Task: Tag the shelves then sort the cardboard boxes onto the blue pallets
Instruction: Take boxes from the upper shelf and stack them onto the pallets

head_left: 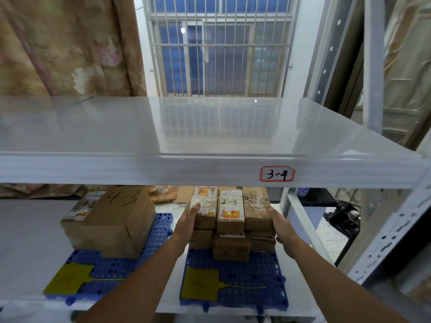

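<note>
On the lower shelf a stack of small cardboard boxes point(231, 217) stands on the right blue pallet point(245, 297); the middle top box reads "3-3". My left hand point(189, 220) presses flat against the stack's left side. My right hand point(279, 224) presses its right side, fingers straight. A larger box marked "4-3" point(116, 217) sits on the left blue pallet point(112, 271). Each pallet carries a yellow tag: one lies at the front of the left pallet point(68, 278), the other at the front of the right pallet point(200, 284). The upper shelf edge bears a red-bordered label "3-4" point(277, 174).
The upper white shelf point(186, 131) lies bare above my hands. A grey slotted upright point(394, 229) stands at the right. Behind are a barred window point(219, 47) and a floral curtain point(58, 43). Dark objects lie on the floor at right point(342, 217).
</note>
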Action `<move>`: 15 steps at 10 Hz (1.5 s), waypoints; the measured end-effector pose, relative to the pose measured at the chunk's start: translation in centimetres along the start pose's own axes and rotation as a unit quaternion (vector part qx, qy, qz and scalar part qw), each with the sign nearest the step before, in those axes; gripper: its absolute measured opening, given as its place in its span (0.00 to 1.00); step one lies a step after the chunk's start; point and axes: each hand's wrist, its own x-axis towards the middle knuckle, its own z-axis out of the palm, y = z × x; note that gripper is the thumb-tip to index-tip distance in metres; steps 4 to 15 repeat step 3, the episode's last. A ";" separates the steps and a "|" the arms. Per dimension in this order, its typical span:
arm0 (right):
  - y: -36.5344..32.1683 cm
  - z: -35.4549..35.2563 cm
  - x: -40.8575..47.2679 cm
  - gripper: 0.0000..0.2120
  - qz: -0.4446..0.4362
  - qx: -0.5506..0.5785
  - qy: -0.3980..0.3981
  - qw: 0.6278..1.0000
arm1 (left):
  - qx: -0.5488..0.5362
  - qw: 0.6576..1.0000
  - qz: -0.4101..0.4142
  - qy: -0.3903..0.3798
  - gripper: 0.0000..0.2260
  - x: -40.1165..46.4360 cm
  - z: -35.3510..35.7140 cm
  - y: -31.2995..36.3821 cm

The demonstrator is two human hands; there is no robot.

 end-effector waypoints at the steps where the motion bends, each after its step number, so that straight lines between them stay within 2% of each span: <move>1: -0.6 -0.2 -0.5 0.21 -0.036 -0.021 0.004 0.999 | 0.029 0.999 0.033 -0.010 0.38 -2.2 0.3 2.6; 2: -0.2 -0.5 0.0 0.33 -0.055 -0.071 0.036 0.995 | 0.048 0.997 0.062 -0.016 0.32 -2.9 -0.1 3.4; 3: -0.6 0.3 -0.4 0.32 -0.084 -0.129 0.109 0.982 | 0.055 0.995 0.078 -0.028 0.34 -3.5 -0.8 3.9; 15: -0.6 0.3 -0.4 0.32 -0.084 -0.129 0.109 0.982 | 0.055 0.995 0.078 -0.028 0.34 -3.5 -0.8 3.9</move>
